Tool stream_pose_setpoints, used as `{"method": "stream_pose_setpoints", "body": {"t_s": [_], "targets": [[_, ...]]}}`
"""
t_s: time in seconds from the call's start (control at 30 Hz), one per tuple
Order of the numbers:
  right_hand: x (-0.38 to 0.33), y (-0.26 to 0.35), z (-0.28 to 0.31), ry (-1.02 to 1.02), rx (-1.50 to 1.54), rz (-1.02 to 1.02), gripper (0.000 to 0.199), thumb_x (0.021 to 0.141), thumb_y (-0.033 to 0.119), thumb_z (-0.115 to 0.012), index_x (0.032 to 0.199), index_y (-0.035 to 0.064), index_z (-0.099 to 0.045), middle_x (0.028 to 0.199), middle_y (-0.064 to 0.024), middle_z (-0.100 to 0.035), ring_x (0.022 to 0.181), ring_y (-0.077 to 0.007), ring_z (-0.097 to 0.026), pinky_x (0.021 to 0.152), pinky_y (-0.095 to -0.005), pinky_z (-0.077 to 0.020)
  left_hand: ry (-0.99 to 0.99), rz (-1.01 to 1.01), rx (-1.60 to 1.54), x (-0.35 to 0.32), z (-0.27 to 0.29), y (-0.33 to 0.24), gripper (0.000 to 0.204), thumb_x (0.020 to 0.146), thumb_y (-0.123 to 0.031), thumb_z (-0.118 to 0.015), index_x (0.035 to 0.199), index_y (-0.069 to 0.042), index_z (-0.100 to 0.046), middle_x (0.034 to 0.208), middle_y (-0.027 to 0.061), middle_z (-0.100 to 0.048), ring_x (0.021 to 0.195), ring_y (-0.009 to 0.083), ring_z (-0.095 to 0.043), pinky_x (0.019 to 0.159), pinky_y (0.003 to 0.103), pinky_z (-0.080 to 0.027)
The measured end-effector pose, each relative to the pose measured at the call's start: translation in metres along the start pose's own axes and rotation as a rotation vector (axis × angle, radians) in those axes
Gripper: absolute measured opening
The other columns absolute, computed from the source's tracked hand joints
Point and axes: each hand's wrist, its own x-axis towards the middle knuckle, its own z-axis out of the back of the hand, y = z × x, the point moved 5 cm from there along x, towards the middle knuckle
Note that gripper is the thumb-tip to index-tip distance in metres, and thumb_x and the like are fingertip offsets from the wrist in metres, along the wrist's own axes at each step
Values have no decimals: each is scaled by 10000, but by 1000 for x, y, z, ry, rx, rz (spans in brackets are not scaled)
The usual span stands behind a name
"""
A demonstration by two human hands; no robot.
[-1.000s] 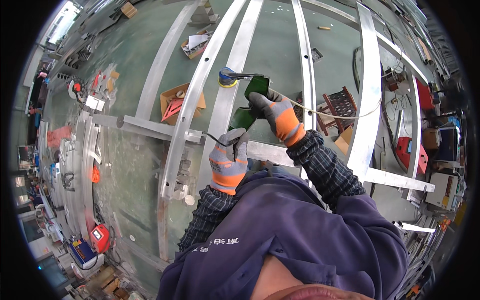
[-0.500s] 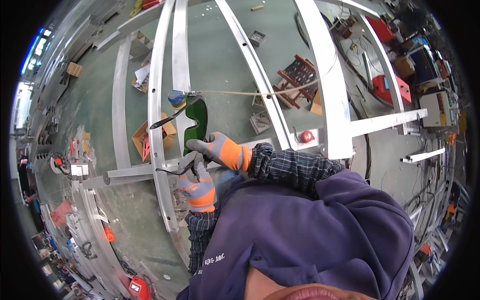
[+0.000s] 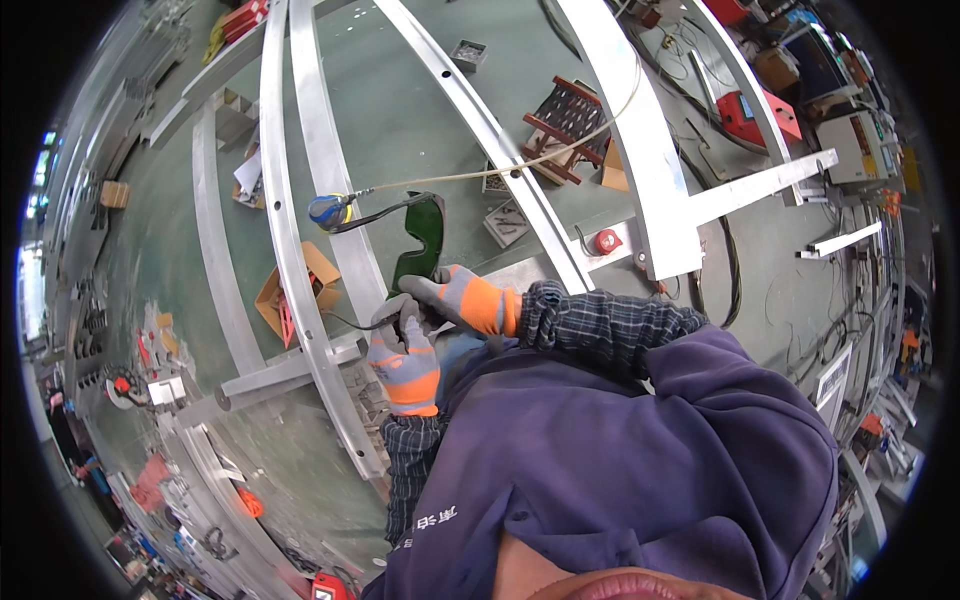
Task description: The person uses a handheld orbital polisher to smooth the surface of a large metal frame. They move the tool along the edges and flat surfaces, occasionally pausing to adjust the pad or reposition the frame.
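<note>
Dark green-lensed safety glasses (image 3: pixel 422 236) are held up in front of my body, over the metal frame. My right hand (image 3: pixel 468 298), in a grey and orange work glove, pinches the near end of the lens. My left hand (image 3: pixel 404 365), gloved the same way, is closed at the near temple arm, right beside the right hand. That thin dark arm points out to the left past my fingers. The far temple arm also reaches left, toward a round blue and yellow thing (image 3: pixel 328 211) on the frame. The gloves hide the near hinge.
Long silver metal beams (image 3: pixel 283 205) cross in front of me. Between them on the floor are a cardboard box (image 3: pixel 318 262), a dark red rack (image 3: pixel 568 130) and small parts boxes (image 3: pixel 506 224). A pale cord (image 3: pixel 480 177) crosses the beams. A red round object (image 3: pixel 607 241) sits on the cross beam.
The glasses and both hands have shifted slightly right in view, and the glasses have turned a little. The surroundings have also shifted as my head moved. Both hands keep their hold.
</note>
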Motion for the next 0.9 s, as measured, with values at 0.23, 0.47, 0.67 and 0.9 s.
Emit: {"method": "stream_pose_setpoints", "body": {"t_s": [0.23, 0.47, 0.67, 0.9], "targets": [[43, -31, 55, -444, 19, -37, 372, 1012, 339, -701, 1080, -27, -719, 845, -102, -732, 731, -202, -698, 681, -355, -570, 235, 390, -390, 34, -22, 62, 478, 1071, 11, -628, 1527, -39, -492, 1079, 85, -750, 806, 111, -690, 688, 264, -572], [167, -21, 319, -726, 22, 109, 365, 1057, 335, -573, 976, 9, -715, 847, -130, -742, 682, -275, -729, 625, -416, -603, 288, 689, -76, 31, -2, 192, 502, 1119, -240, -652, 1572, -122, -472, 1018, 108, -758, 678, 124, -662, 524, 243, -431], [302, -21, 579, -1058, 70, -162, 335, 1067, 381, -544, 991, 95, -702, 805, -99, -702, 694, -284, -722, 594, -443, -594, 133, 975, 34, 27, 13, 284, 382, 1125, -194, -613, 1488, -97, -545, 1002, 65, -730, 726, 126, -674, 543, 270, -489], [408, -100, 778, -737, -1612, -273, 193, 1061, 133, -575, 1092, 8, -719, 1059, -229, -766, 1059, -393, -763, 870, -485, -614, 68, 1205, 120, 42, -34, 341, 469, 1108, -333, -640, 1497, -89, -544, 1044, 128, -750, 737, 184, -721, 547, 276, -522]]}}
